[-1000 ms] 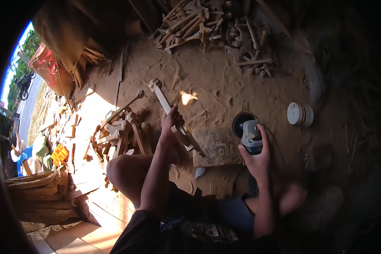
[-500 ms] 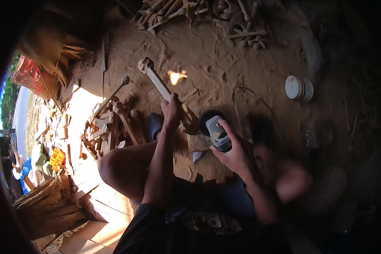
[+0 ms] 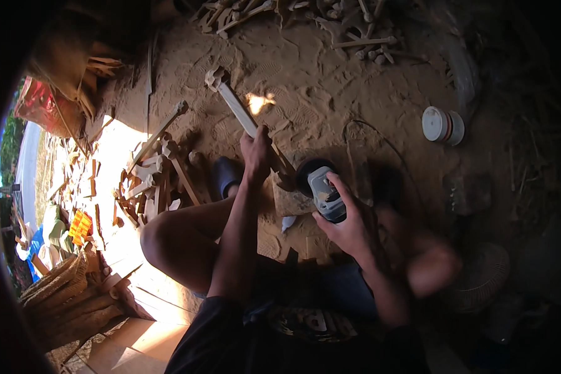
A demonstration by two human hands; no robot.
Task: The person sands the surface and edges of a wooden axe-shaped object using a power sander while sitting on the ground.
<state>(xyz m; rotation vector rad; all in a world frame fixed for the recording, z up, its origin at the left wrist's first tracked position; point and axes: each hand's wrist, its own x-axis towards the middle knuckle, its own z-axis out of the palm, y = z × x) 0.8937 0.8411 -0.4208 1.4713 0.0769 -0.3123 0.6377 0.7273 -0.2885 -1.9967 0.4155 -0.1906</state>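
A long pale carved wooden piece (image 3: 235,107), knobbed at its far end, slants across the middle. My left hand (image 3: 255,153) is closed around its shaft, below the middle. In my right hand (image 3: 350,225) is a grey angle grinder (image 3: 325,192), gripped by its body with the index finger stretched along the top. The grinder's dark round disc (image 3: 305,174) is right beside the near end of the wood; whether they touch I cannot tell. Under both sits a low block (image 3: 288,202) on the sandy ground.
To the left lies a heap of similar carved pieces and offcuts (image 3: 162,177), partly in bright sun. Another pile of carved pieces (image 3: 368,42) is at the far side. A white tub (image 3: 442,126) stands at the right. A dark cord (image 3: 386,140) curves over the sand near the grinder.
The wooden piece has turned slightly in my left hand, and its near end shows a darker side. The grinder stays close to it. The whole view has shifted a little.
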